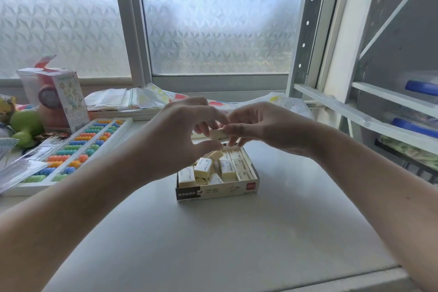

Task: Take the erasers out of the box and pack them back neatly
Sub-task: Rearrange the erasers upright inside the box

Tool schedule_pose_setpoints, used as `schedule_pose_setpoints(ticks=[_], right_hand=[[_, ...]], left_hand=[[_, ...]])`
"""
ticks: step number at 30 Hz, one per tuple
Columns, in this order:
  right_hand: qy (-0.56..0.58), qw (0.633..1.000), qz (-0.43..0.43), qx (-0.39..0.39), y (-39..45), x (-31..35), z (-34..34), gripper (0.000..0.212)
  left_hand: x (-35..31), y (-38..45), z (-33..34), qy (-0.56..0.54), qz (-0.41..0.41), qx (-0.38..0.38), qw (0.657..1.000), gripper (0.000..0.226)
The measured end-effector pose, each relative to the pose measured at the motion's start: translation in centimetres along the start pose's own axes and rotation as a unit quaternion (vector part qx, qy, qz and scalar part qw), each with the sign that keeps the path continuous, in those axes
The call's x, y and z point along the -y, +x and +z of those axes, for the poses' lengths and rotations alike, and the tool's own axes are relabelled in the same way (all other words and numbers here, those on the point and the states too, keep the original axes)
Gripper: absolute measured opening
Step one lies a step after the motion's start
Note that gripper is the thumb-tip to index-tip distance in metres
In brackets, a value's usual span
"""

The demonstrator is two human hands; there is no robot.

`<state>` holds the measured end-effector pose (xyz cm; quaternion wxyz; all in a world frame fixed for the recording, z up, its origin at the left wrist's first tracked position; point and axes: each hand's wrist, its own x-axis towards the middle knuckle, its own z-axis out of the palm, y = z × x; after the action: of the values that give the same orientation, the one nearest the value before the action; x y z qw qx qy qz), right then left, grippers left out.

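While both hands (214,125) pinch one eraser (216,134), the box (216,191) holds jumbled erasers (214,168).

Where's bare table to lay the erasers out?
In front of the box toward the near edge, and to its right up to the shelf. Left is crowded: abacus, packets. Both hands hold one eraser above the box.

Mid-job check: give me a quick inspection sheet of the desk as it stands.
Surface: white table, bare in front of the box.
Job's things: open eraser box; right side rows tidy, left side erasers jumbled; one eraser held above it.
Clutter: colourful abacus, green toy, carton, papers at the left and back.
Grips: left hand and right hand pinch the held eraser.
Cables: nothing seen.
Surroundings: frosted window, shelving at the right.
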<state>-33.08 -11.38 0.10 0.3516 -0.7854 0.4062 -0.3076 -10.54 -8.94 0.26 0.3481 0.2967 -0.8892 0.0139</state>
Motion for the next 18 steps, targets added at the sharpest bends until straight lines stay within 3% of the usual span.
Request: schedule_pose_setpoints(ticks=[8,11,13,16,18], right_hand=[[-0.037,0.999,0.009,-0.003,-0.3,1.0,0.0,0.035],[-0.050,0.999,0.017,0.011,-0.5,1.3,-0.5,0.026],[-0.068,0.996,0.030,0.058,-0.9,1.6,-1.0,0.022],[-0.083,0.982,0.057,0.159,-1.6,2.0,-1.2,0.025],[-0.083,0.979,0.056,0.180,-1.6,2.0,-1.0,0.023]], left_hand=[[-0.5,0.1,0.0,-0.025,-0.040,-0.033,0.998,0.041],[-0.5,0.1,-0.2,-0.035,-0.077,-0.014,0.996,0.025],[-0.5,0.0,-0.6,-0.034,-0.075,0.049,0.995,0.005],[-0.8,-0.6,-1.3,-0.039,-0.062,0.184,0.980,0.014],[-1.1,-0.7,-1.4,-0.039,-0.059,0.240,0.968,0.016]])
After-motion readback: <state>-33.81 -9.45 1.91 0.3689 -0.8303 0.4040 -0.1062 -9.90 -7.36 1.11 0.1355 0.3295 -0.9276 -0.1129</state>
